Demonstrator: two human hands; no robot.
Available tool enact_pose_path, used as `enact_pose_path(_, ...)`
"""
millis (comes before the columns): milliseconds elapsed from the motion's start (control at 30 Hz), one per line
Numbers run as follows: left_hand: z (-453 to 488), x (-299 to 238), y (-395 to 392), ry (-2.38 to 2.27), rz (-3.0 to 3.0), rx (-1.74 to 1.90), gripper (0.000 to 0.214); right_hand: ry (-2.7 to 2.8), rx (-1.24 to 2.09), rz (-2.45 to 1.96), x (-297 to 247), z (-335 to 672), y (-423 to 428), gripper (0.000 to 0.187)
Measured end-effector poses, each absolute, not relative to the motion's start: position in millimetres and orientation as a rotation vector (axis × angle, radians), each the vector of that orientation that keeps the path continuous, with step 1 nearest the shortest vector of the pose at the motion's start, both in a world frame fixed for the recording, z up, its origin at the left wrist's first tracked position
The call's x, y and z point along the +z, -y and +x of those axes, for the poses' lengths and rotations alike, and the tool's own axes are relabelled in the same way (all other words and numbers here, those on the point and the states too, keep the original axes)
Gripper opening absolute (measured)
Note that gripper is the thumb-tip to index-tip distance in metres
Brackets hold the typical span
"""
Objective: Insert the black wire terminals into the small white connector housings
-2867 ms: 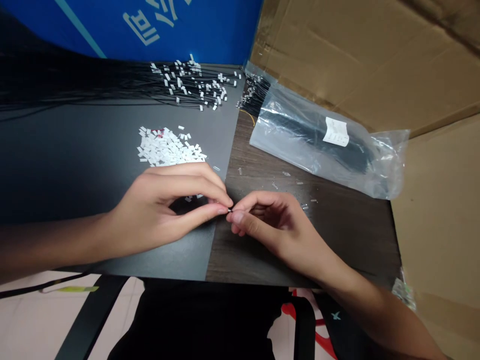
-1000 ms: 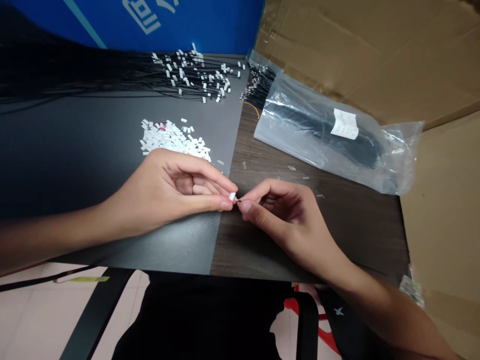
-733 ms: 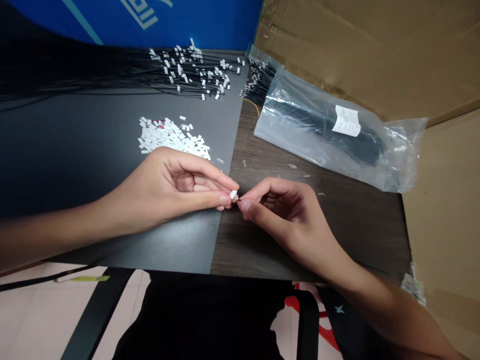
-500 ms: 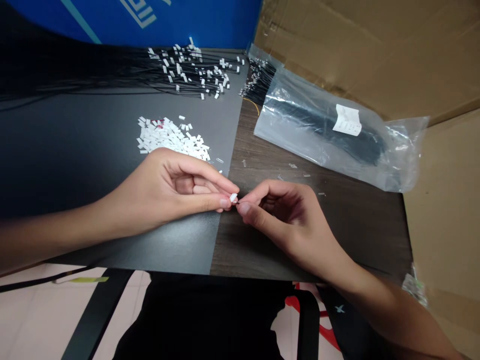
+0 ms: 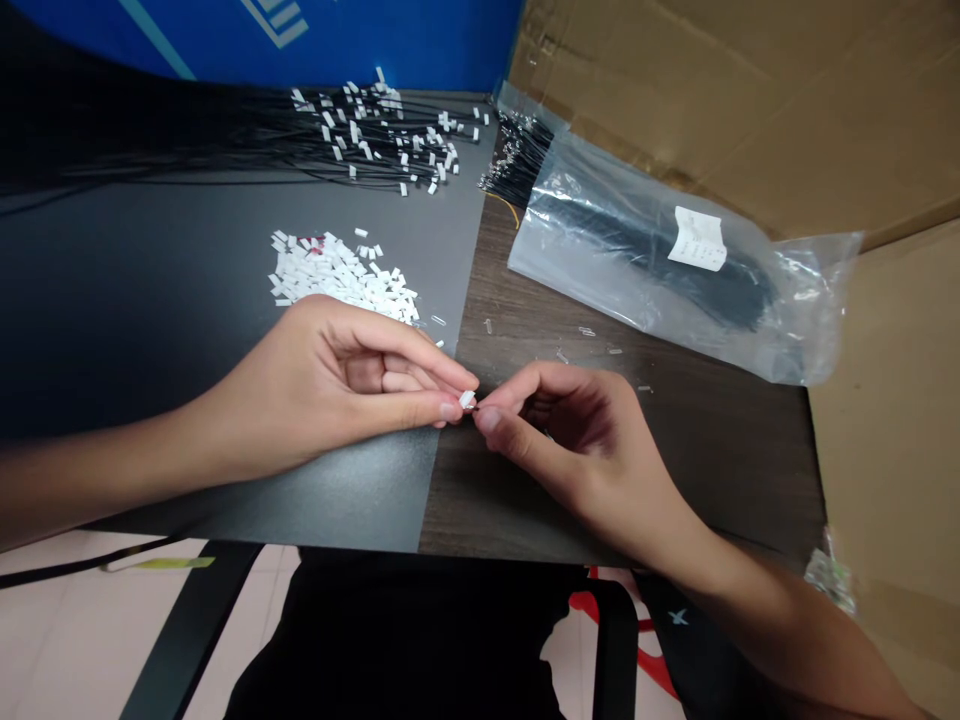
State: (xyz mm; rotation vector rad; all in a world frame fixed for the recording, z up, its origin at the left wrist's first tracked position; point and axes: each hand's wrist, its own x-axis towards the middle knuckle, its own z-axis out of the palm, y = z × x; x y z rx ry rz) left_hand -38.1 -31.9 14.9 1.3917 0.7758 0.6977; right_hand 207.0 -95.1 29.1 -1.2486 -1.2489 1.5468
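Observation:
Between thumb and fingertips, my left hand (image 5: 360, 375) pinches a small white plastic connector housing (image 5: 466, 399). My right hand (image 5: 559, 420) is closed in a pinch directly beside it, its fingertips almost touching those of the left. A short dark bit like a wire end shows at the right fingertips, reaching toward the housing; the fingers hide the rest. Whether it enters the housing is too small to tell. Behind my left hand lies a pile of loose white connector housings (image 5: 337, 275).
Black cables with white connectors (image 5: 367, 135) lie along the back left below a blue panel (image 5: 412, 40). A clear plastic bag of black wires (image 5: 637, 240) lies at the right, before cardboard (image 5: 750, 100). Small clear pieces (image 5: 586, 331) are scattered on the wood-grain table (image 5: 480, 490).
The view has shifted very slightly. Both hands keep the same pinch, with the white housing still between them.

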Motion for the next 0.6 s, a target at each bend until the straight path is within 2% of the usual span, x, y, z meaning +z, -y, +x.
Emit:
enact_pose_path(333,-34.8,17.0,34.2,-0.793,1.419,0.730,0.021,1.299,1.502,-1.257,29.1,206.0,94.7,0.024)
enact_pose_path(600,-34.2,16.7,41.4,-0.808,1.772,0.896,0.021,1.299,1.503,-1.262,29.4,205.6,95.3,0.023)
